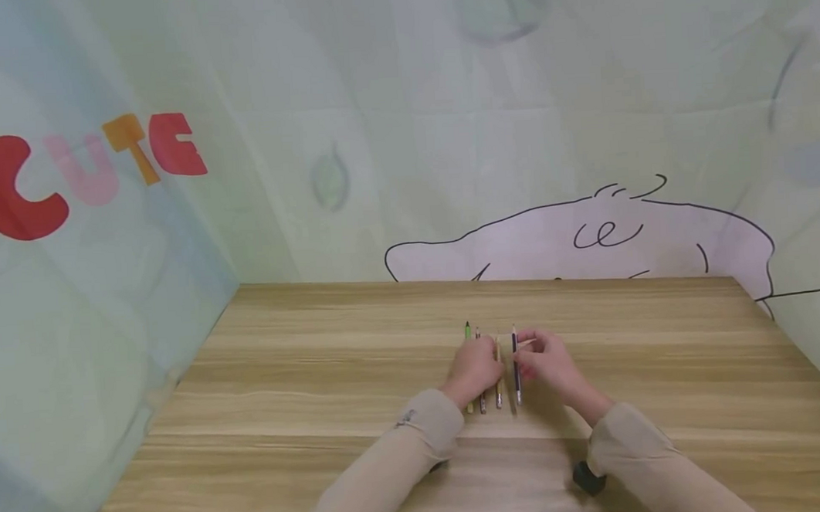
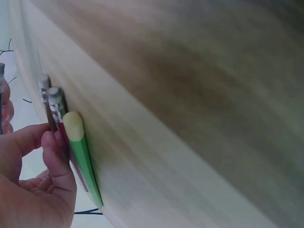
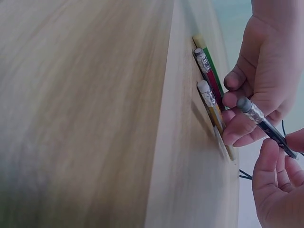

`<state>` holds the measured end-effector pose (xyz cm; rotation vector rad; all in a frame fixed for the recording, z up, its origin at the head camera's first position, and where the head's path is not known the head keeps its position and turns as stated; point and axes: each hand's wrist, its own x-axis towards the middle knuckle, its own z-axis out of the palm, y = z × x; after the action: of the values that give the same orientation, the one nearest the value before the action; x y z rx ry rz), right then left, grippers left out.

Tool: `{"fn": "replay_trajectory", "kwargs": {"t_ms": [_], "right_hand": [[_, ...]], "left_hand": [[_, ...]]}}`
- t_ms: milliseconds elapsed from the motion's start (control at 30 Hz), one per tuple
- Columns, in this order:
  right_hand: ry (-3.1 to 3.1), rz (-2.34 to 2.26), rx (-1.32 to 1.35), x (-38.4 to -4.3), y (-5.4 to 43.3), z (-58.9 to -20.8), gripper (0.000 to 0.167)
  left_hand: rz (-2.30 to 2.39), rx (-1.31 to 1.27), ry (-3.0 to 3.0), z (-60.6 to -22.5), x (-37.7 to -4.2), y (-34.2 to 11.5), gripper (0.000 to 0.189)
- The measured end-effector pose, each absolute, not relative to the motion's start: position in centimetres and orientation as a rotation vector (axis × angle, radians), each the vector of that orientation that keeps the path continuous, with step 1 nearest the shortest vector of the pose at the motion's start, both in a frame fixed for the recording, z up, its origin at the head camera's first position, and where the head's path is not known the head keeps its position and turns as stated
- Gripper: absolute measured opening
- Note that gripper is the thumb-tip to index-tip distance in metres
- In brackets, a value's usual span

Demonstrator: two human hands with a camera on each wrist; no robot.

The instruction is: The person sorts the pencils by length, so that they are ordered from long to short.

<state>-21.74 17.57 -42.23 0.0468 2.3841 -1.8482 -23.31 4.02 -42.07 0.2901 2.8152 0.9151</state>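
My right hand (image 1: 553, 366) pinches a dark blue pencil (image 3: 270, 129) between thumb and fingers, its grey eraser end toward me. In the right wrist view this pencil is held up off the table. To its left lies a yellow pencil (image 3: 212, 105) with a white eraser. My left hand (image 1: 473, 367) pinches that yellow pencil at its middle with thumb and index finger. Beside it are a red pencil (image 2: 61, 124) with a metal eraser band and a green pencil (image 2: 82, 156) with a rounded, pale end. My left hand covers their middles in the head view.
The wood-grain table (image 1: 305, 370) carries the pencils side by side near its middle. A printed cloth backdrop (image 1: 405, 171) stands behind and at the sides, with a cartoon drawing and coloured letters. A dark wrist device (image 1: 589, 478) sits under my right sleeve.
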Motion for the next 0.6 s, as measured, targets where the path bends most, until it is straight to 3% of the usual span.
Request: {"fn": "replay_trajectory", "kwargs": {"t_ms": [467,600], "right_hand": [[2.38,-1.843,0.084,-21.73,17.7,-42.35,0.031],[2.376,-1.836,0.091,-21.83,17.73,-42.32,0.032]], "left_hand": [[0.762,0.329,2.87,-42.31,-23.53,4.44,0.009],[0.751,0.308,2.871,-42.37,-23.59,4.45,0.016]]}}
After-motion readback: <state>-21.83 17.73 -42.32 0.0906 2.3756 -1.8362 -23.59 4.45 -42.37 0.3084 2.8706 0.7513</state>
